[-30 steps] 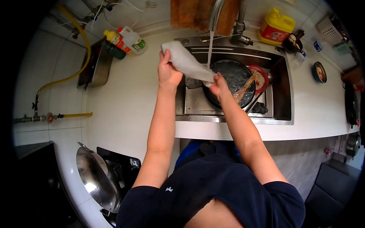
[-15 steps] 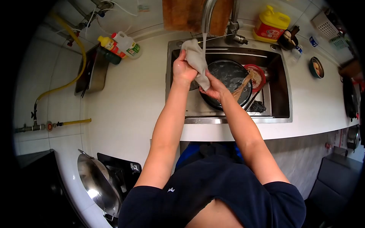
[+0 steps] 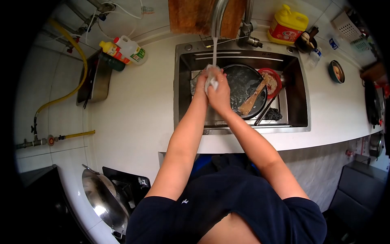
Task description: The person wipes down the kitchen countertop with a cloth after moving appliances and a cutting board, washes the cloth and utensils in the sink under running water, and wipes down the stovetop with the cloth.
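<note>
The left hand [image 3: 202,78] and right hand [image 3: 219,94] have drawn together, and the cloth [image 3: 213,83], stretched long 1 second ago, is bunched under the running tap [image 3: 218,21], over the sink [image 3: 284,129]. Both grips squeeze it between them.

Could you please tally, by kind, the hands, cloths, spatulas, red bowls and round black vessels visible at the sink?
Hands: 2 (left hand, right hand)
Cloth: 1
Spatula: 1
Red bowl: 1
Round black vessel: 1
Total: 6
</note>
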`<state>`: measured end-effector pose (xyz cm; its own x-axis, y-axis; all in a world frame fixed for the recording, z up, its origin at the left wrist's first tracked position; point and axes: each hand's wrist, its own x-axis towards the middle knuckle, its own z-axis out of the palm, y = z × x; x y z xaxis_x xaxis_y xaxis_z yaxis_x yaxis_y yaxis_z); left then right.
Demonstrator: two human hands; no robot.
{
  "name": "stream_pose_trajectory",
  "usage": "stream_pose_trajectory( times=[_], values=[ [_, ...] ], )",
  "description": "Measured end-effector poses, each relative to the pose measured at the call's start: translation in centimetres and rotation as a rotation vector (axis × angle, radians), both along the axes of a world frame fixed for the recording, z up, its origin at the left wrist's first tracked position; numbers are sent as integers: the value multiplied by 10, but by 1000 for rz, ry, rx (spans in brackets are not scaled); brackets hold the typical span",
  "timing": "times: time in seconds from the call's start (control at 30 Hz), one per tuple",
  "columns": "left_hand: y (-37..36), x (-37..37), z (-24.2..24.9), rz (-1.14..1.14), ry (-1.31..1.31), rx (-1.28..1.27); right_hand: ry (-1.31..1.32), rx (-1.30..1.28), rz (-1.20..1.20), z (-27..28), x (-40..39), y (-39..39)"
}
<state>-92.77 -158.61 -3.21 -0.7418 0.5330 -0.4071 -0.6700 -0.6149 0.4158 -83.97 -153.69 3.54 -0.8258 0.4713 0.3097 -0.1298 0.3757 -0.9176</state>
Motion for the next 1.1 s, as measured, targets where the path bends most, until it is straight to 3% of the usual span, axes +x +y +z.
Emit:
stream_pose_trajectory(
  times=[0.07,0.1,0.17,0.33,0.37,0.43,0.47,0.53,0.6,0.67,0.73,0.8,0.87,0.93,1.03,1.1],
  values=[
    [0,-2,-32,-49,-26,286,80,392,-109,-8,6,-15],
    [-1,4,-40,-97,-64,486,32,371,-106,-12,5,-15],
    [0,7,-53,-107,-67,536,-62,332,-93,-17,-1,-10],
    [12,2,-44,46,99,-232,-458,212,-95,-7,-22,15],
    [13,-19,-91,-45,-19,-134,-497,136,-101,-2,-20,19],
    [16,-1,-28,-16,-102,-368,-559,42,-160,-18,-33,34],
    [16,10,1,-3,-147,-485,-521,-344,-98,-34,-32,47],
    [3,14,11,-46,-93,-389,-406,-682,-53,-42,-27,68],
    [-17,16,17,-120,2,-410,-348,-725,-64,-23,-17,93],
    [-20,34,33,-147,145,-532,-247,-531,-65,-15,-14,108],
    [-17,48,40,-242,370,-666,-54,-137,-82,4,-7,101],
    [-10,52,37,-352,293,-577,-102,113,-70,29,9,82],
    [8,65,72,-247,71,-31,-72,391,51,36,27,65],
    [11,49,43,-335,84,462,-59,655,187,46,52,49],
    [18,43,56,-272,85,158,127,603,117,33,78,41],
    [23,44,61,-134,199,65,5,85,-26,26,78,39]
  ],
)
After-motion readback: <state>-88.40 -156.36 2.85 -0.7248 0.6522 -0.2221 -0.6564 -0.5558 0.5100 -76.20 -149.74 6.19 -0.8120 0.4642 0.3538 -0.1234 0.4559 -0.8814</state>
